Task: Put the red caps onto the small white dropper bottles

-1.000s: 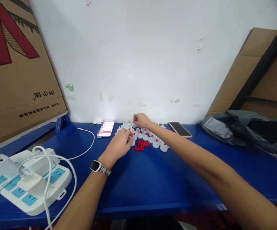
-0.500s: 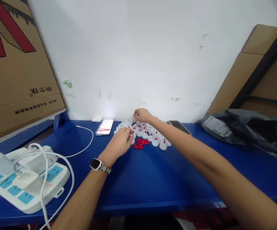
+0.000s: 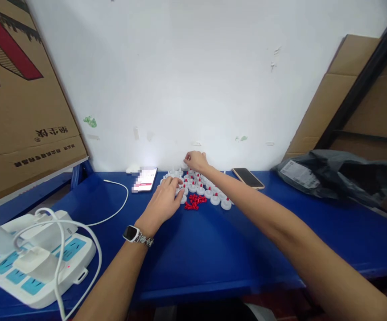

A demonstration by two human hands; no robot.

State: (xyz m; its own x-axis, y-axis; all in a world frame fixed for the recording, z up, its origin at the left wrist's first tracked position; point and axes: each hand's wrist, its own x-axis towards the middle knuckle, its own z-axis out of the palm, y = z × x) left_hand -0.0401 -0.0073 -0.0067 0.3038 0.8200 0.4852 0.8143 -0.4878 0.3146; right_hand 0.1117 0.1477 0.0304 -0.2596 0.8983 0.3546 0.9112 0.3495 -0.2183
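Several round white caps (image 3: 215, 200) with pointed spouts stand clustered near the wall, many with red tips. In front of them lies a loose pile of small red tips (image 3: 193, 203). My left hand (image 3: 167, 196), with a watch (image 3: 131, 233) on its wrist, rests over the cluster's left side, its fingers bent and the thumb apart, near a red-tipped cap (image 3: 184, 190). At the back of the cluster my right hand (image 3: 196, 161) is closed in a pinch, fingertips down among the white caps. What lies between those fingertips is too small to make out. My right forearm hides some caps.
A lit phone (image 3: 145, 179) lies left of the caps, another phone (image 3: 249, 178) to the right. A power strip (image 3: 76, 267) with white cables sits front left on the blue table (image 3: 193, 258). A grey plastic bag (image 3: 330, 176) is at right; a cardboard box (image 3: 29, 111) stands left.
The view has shifted slightly. Both hands stay at nearly the same places over the caps, the right still pinched at the back of the cluster.
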